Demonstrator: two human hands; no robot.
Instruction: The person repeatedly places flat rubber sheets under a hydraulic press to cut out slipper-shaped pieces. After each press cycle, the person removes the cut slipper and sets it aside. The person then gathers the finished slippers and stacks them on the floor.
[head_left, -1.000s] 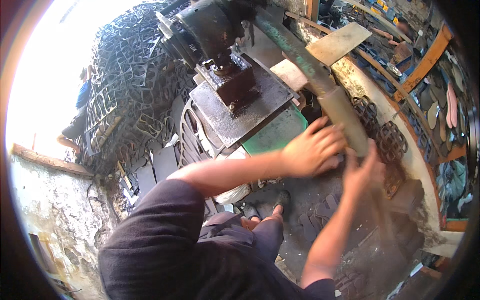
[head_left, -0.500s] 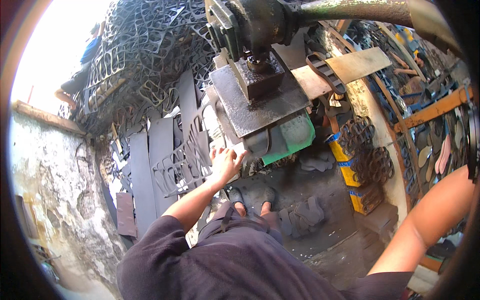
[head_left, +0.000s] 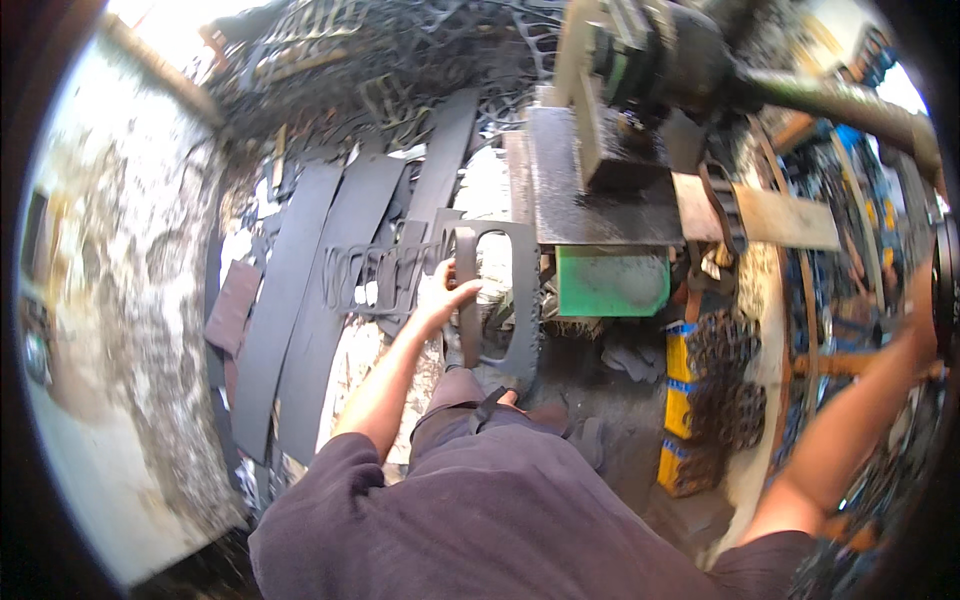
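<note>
My left hand [head_left: 445, 297] grips a dark grey rubber sheet [head_left: 524, 300] with large sole-shaped holes cut out of it. The sheet hangs upright in front of the press, its thumb side lying against a narrow strip between holes. Just right of it is the press's black metal plate [head_left: 600, 215], with a green pad [head_left: 612, 282] below it. At the far right rim my right hand [head_left: 922, 315] is blurred and partly cut off beside a dark upright part, so its fingers do not show.
Long dark rubber strips [head_left: 285, 290] lean at the left, near a peeling wall [head_left: 140, 270]. Cut-out scraps [head_left: 385, 45] pile up behind. A sandal [head_left: 722, 207] rests on a wooden board [head_left: 785, 215]. Yellow boxes [head_left: 678, 410] stand right of my legs.
The view has swung, so the press appears farther right. My left hand has lifted the cut-out sheet from the pad and brought it left, clear of the plate.
</note>
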